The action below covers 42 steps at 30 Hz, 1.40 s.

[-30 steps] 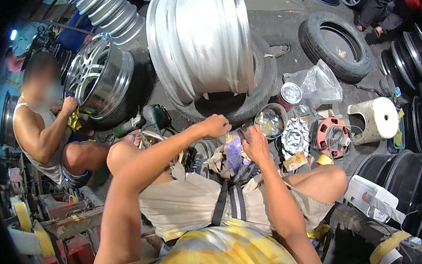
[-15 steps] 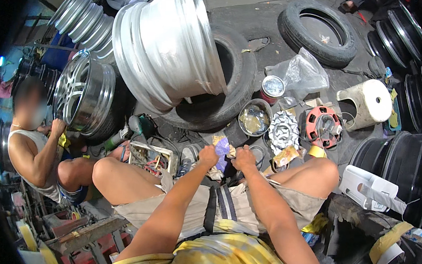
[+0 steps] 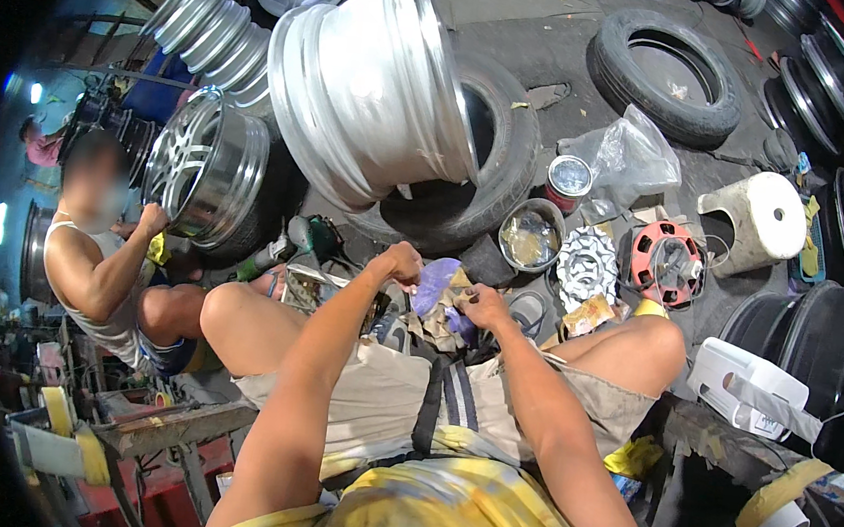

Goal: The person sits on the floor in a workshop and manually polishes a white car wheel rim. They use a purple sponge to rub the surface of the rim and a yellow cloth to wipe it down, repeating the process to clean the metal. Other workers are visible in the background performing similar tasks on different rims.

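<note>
Between my knees, my left hand (image 3: 402, 265) is closed, its fingertips at the left edge of a purple sandpaper sheet (image 3: 434, 283). My right hand (image 3: 484, 307) pinches the right side of the same sheet, where a tan back shows. Below the hands lie crumpled tan and purple sandpaper pieces (image 3: 443, 332) on a heap. Just beyond my hands a large silver wheel rim (image 3: 367, 88) rests tilted on a tyre (image 3: 519, 152). A round bowl (image 3: 531, 235) with murky contents stands ahead of my right hand.
To the right are a silver wheel cover (image 3: 586, 268), a red cable reel (image 3: 659, 264), a can (image 3: 569, 179), a clear plastic bag (image 3: 632, 156) and a white stool (image 3: 762, 225). A person (image 3: 95, 275) sits at the left beside a chrome rim (image 3: 204, 174). Dark rims (image 3: 787, 336) are stacked right.
My left hand has moved up and left, and the hands are farther apart. More of the purple sheet shows between them. The whole view has shifted slightly.
</note>
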Available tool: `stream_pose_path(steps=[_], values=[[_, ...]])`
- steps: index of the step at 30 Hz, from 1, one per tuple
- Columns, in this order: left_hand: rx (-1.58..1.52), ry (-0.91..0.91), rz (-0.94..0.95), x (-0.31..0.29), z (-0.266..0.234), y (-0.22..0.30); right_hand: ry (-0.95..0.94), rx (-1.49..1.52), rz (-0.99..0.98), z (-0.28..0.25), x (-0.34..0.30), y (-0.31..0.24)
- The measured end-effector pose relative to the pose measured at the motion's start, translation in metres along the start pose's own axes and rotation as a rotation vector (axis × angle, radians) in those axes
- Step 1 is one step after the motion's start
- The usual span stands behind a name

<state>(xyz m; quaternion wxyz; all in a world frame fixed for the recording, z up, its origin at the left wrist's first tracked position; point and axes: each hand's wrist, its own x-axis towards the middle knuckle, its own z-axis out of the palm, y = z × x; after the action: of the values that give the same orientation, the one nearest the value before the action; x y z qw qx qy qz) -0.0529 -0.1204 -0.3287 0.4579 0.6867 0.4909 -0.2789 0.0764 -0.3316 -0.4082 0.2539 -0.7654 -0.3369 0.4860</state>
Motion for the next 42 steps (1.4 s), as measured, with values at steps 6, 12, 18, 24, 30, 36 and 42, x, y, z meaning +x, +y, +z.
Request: stream_pose_path(steps=[6, 12, 18, 24, 30, 36, 42], values=[[-0.387, -0.123, 0.042, -0.022, -0.001, 0.020, -0.068, 0.675, 0.017, -0.006, 0.007, -0.011], [0.225, 0.017, 0.376, 0.023, 0.012, -0.062, 0.152, 0.009, -0.110, 0.041, 0.008, 0.009], [0.805, 0.176, 0.370, -0.062, 0.010, 0.020, -0.292, -0.716, -0.203, 0.072, 0.000, 0.022], [0.829, 0.379, 0.612, -0.131, -0.014, 0.039, -0.179, -0.635, -0.335, 0.050, -0.004, 0.008], [0.957, 0.414, 0.715, -0.158, -0.037, 0.031, 0.481, -0.216, -0.433, 0.033, -0.016, -0.001], [0.673, 0.572, 0.821, -0.168, -0.040, 0.048, 0.468, 0.168, -0.294, -0.034, -0.039, -0.067], [-0.019, 0.294, 0.569, -0.114, -0.032, 0.044, 0.110, 0.732, -0.456, -0.096, -0.053, -0.094]])
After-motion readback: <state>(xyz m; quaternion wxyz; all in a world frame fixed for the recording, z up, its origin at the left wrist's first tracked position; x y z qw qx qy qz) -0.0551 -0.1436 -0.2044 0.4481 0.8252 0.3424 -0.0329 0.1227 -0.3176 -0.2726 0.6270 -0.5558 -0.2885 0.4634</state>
